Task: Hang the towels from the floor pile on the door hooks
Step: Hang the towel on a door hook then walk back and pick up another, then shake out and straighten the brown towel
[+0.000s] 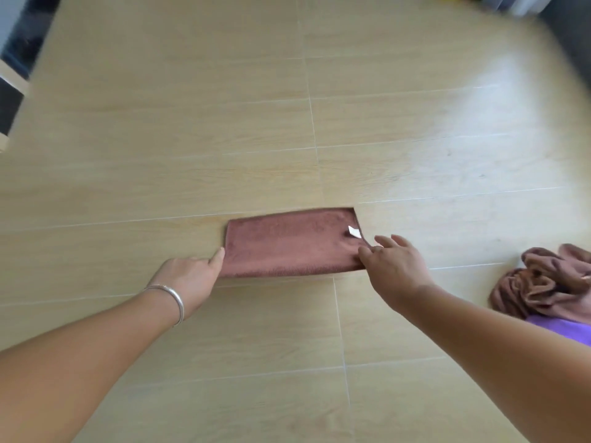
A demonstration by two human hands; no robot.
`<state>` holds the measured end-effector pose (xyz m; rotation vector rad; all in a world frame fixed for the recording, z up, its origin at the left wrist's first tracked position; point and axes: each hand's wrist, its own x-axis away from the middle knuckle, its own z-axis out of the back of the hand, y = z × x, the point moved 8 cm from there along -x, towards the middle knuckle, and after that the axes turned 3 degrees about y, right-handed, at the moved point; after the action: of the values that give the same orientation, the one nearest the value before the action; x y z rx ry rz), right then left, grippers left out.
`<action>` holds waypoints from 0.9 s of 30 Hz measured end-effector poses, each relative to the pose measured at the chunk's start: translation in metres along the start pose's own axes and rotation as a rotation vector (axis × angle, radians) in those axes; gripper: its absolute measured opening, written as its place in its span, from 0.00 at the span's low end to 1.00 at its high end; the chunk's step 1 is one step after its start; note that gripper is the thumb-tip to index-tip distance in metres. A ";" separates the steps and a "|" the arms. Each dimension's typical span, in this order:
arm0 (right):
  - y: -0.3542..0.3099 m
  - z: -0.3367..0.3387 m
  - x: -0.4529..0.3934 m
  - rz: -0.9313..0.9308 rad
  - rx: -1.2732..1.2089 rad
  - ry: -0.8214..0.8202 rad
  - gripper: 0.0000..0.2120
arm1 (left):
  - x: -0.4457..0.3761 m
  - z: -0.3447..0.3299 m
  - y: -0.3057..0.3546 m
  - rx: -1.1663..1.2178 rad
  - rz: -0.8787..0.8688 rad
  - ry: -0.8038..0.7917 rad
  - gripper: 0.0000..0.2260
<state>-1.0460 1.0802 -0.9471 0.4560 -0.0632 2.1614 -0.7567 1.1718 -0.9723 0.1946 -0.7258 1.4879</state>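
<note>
A brown towel (287, 244) lies folded flat on the wooden floor, with a small white tag near its right end. My left hand (188, 279), a silver bangle on its wrist, pinches the towel's left edge. My right hand (391, 266) rests on the towel's right end, thumb and fingers closing on the cloth there. At the right edge a pile of crumpled pinkish-brown towels (543, 282) sits on the floor, with a purple towel (566, 327) under it. No door hooks are in view.
Light wooden floor tiles (224, 123) spread all around. Dark furniture (16, 59) stands at the far left, and a dark object (575, 36) and blurred items sit at the top right corner.
</note>
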 end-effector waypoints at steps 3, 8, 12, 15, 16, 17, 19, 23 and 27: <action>0.009 0.060 0.020 -0.019 -0.014 0.001 0.20 | 0.026 0.050 -0.029 0.058 0.076 0.006 0.33; 0.023 0.172 0.054 -0.020 -0.007 0.037 0.21 | 0.081 0.140 -0.071 0.136 0.110 0.052 0.29; 0.039 0.257 0.076 -0.050 -0.025 0.079 0.22 | 0.120 0.208 -0.103 0.180 0.119 0.112 0.21; 0.049 0.314 0.091 -0.055 -0.023 0.095 0.22 | 0.145 0.256 -0.128 0.176 0.091 0.159 0.18; 0.051 0.331 0.096 -0.056 -0.028 0.101 0.21 | 0.153 0.271 -0.136 0.179 0.077 0.166 0.19; 0.053 0.351 0.101 -0.056 -0.032 0.112 0.21 | 0.162 0.288 -0.146 0.174 0.065 0.174 0.21; 0.057 0.387 0.112 -0.063 -0.055 0.138 0.22 | 0.180 0.322 -0.163 0.165 0.043 0.192 0.23; 0.063 0.468 0.145 -0.058 -0.090 0.211 0.24 | 0.229 0.399 -0.202 0.206 0.018 0.220 0.22; 0.073 0.549 0.167 -0.061 -0.092 0.294 0.25 | 0.275 0.473 -0.232 0.261 0.028 0.269 0.22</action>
<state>-1.0276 1.0511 -0.3697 0.0835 0.0147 2.1331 -0.7114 1.1179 -0.3822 0.1777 -0.3196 1.5964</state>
